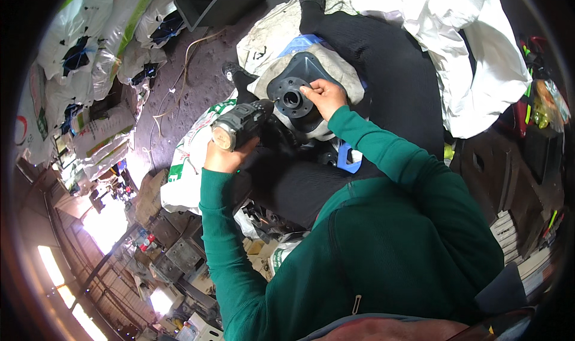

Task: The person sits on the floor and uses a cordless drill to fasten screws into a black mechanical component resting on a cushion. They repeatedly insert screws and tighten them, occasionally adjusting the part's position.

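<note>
The black cone [291, 85] sits on pale cloth [345, 67], perhaps to stop slipping; the right hand [326, 99] pinches at its rim, I can't tell on what; left of the cone, the left hand [230, 156] grips a drill [241, 124].

Left grip [229, 157] partly hidden under drill [242, 124] (tip [268, 106] too small to tell), grey bin [221, 11] cropped above

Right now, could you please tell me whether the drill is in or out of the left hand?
In: the left hand closes around the drill below its body, and the front end points toward the black flange.
</note>
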The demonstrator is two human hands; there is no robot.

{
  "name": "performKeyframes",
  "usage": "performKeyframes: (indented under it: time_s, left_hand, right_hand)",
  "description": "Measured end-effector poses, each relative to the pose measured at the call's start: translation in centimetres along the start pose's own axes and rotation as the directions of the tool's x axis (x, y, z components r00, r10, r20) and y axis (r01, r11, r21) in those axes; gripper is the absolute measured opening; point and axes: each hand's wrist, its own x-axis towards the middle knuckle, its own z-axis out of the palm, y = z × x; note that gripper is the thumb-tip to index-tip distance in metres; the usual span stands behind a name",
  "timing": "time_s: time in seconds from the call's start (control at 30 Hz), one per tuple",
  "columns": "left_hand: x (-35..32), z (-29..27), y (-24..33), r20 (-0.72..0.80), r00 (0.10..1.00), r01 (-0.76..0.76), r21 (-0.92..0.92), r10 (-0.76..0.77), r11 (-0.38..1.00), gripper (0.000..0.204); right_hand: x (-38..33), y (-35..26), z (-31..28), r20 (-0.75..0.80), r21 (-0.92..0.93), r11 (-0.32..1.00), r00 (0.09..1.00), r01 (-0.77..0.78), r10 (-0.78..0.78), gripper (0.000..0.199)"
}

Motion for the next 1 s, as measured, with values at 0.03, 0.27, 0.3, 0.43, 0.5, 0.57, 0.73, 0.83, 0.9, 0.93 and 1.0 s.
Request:
performKeyframes:
  time_s: [0.03, 0.27, 0.3, 0.43, 0.5, 0.57, 0.73, 0.83, 0.9, 0.93, 1.0]
  left_hand:
    - [0.2, -0.1, 0.0, 0.013, 1.000, 0.016, 0.027, -0.016, 1.000, 0.048]
    - [1.3, -0.1, -0.8, 0.000, 0.990, -0.138, 0.125, 0.139, 0.982, 0.048]
    - [1.5, -0.1, -0.9, 0.007, 0.994, -0.109, 0.111, 0.109, 0.988, 0.049]
    - [1.8, 0.1, -1.0, 0.002, 0.989, -0.145, 0.091, 0.145, 0.985, 0.047]
    - [1.8, 0.4, -1.0, 0.019, 0.994, -0.111, 0.065, 0.110, 0.992, 0.046]
    - [1.8, 0.7, -1.1, 0.003, 0.989, -0.148, 0.118, 0.149, 0.982, 0.045]
    - [2.2, 0.9, -2.1, 0.011, 0.998, -0.069, 0.058, 0.068, 0.996, 0.043]
    - [1.6, 1.4, -1.8, -0.014, 1.000, -0.005, 0.005, 0.006, 1.000, 0.044]
    - [0.4, 1.9, -1.2, -0.069, 0.998, -0.012, 0.025, 0.014, 1.000, 0.048]
    - [-0.2, 2.1, -0.8, -0.108, 0.994, -0.002, -0.063, -0.005, 0.998, 0.049]
    - [-1.9, 2.1, -0.1, -0.102, 0.991, 0.055, -0.239, -0.082, 0.970, 0.043]
  right_hand:
    - [-0.1, -0.1, -0.1, -0.022, -0.056, 0.997, 0.999, 0.048, -0.050, 0.031]
    - [-0.4, -0.8, -1.0, -0.016, -0.182, 0.980, 0.996, 0.086, -0.090, 0.024]
    - [-0.5, -0.8, -1.1, 0.000, -0.214, 0.970, 0.993, 0.114, -0.116, 0.024]
    - [-0.4, -0.3, -1.1, 0.014, -0.178, 0.979, 0.995, 0.101, -0.100, 0.026]
    - [-0.3, 0.3, -1.0, 0.023, -0.146, 0.985, 0.996, 0.088, -0.085, 0.027]
    - [0.0, 0.8, -0.9, 0.043, -0.116, 0.991, 0.997, 0.069, -0.065, 0.027]
    - [0.1, 0.7, -1.2, 0.102, -0.117, 0.991, 0.993, 0.065, -0.054, 0.026]
    - [0.4, -0.1, -1.3, 0.144, -0.150, 0.988, 0.990, 0.025, -0.003, 0.023]
    - [0.6, -0.4, -1.5, 0.156, -0.183, 0.981, 0.987, 0.062, -0.033, 0.025]
    - [0.7, -0.4, -1.7, 0.159, -0.210, 0.975, 0.987, 0.067, -0.033, 0.026]
    - [0.9, -0.2, -1.8, 0.134, -0.253, 0.952, 0.981, 0.173, -0.143, 0.031]
